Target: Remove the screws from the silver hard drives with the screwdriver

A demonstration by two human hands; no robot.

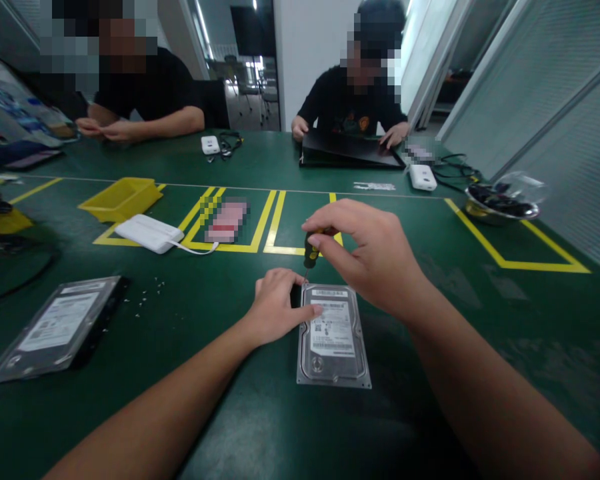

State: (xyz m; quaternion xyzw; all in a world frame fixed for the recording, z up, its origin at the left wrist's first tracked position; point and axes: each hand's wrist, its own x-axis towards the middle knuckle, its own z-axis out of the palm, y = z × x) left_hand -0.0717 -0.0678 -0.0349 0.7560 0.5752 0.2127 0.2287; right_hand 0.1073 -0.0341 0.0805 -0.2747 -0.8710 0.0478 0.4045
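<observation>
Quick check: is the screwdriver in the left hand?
No, the right hand grips the screwdriver, while the left hand has its thumb on the central drive.

The drive (336, 371) is silver, the screwdriver (311, 252) dark and yellow, the table (250, 433) green.

Toward 9 o'clock on the green surface (275, 157), a white power bank (147, 233) lies with its white cable (195, 252) running to a pixelated pink device (227, 221); a yellow bin (130, 208) stands just beyond. At 10, a small white box (210, 145) sits beside dark cables (229, 144). At 1, a seated person (343, 100) holds a black panel (347, 148); at 2, another white box (423, 178). Near 3, a metal bowl (505, 215) adjoins yellow tape (545, 267).
</observation>
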